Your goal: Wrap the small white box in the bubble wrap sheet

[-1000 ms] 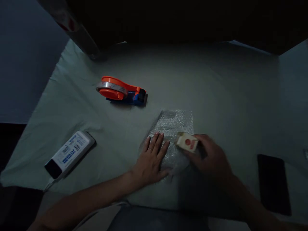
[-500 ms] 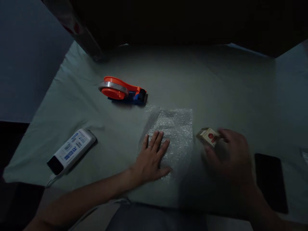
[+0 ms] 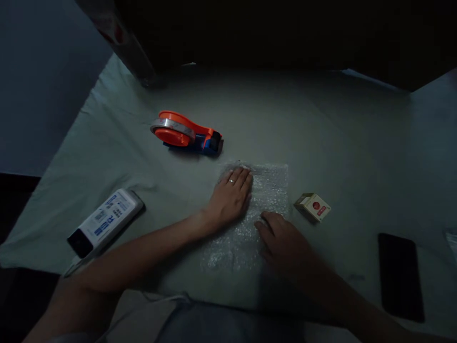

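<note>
A clear sheet of bubble wrap (image 3: 266,190) lies on the cloth-covered table in front of me. My left hand (image 3: 232,195), with a ring on one finger, rests flat on its upper left part, fingers stretched out and close together. Over the sheet's lower right side is my right hand (image 3: 282,236), its fingers loosely bent and apart, holding nothing that I can see. Just right of the wrap stands a small cream and gold box (image 3: 314,206) with a red mark, touched by neither hand.
An orange and blue tape dispenser (image 3: 189,133) lies behind the wrap. To the left is a white labelled device (image 3: 107,221) with a cord. A black phone (image 3: 400,277) lies at the right. A large dark box (image 3: 278,33) stands along the back.
My right hand has let go of the small box and moved left over the bubble wrap. My left hand has slid farther up the sheet, its fingers drawn together.
</note>
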Tool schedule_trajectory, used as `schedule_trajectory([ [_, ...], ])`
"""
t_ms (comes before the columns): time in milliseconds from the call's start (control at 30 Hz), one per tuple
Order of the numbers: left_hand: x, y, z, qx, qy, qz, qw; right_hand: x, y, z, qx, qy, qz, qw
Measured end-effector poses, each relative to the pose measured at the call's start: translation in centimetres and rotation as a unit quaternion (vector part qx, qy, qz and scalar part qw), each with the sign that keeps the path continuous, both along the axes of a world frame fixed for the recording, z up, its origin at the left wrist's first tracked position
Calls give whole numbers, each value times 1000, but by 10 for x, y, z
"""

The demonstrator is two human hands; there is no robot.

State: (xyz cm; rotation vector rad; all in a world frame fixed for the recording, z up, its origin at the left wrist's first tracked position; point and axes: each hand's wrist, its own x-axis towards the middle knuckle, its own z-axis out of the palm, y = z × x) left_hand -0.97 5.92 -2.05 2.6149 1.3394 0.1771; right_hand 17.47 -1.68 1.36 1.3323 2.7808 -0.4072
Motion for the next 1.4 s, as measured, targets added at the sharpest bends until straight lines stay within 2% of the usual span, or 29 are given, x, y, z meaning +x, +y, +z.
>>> schedule_trajectory([
  [133,5,12,-5,-2,23,52,998,-1,0,-2,13,16,-15,1000],
  [500,-4,33,-5,3,-20,65,998,0,0,-3,-26,19,-25,999],
  [633,-6,31,-2,3,-26,58,998,1,1,-1,-23,26,-29,999],
  [733,-8,15,4,5,-40,38,998,1,0,-1,-30,25,-25,999],
  [800,-10,-4,8,-18,-57,-12,998,2,-3,-4,-24,36,-26,999],
  [900,-11,-40,9,-55,-73,-126,988,7,-11,-13,4,72,-26,997],
  [967,-12,-63,7,-71,-74,-170,980,13,-16,-18,18,99,-12,995],
  [1067,-13,-83,5,-86,-53,-163,981,30,-17,-13,36,126,-15,991],
  [1133,-13,-89,5,-75,-59,-167,981,45,-11,-5,98,147,-69,982],
  [1233,-14,-95,8,-46,-78,-222,971,68,3,3,168,117,-197,959],
  [1300,-14,-98,10,-38,-66,-256,964,81,9,-1,154,86,-248,953],
  [1400,-11,-101,10,-55,-28,-266,962,93,14,-14,104,84,-290,948],
])
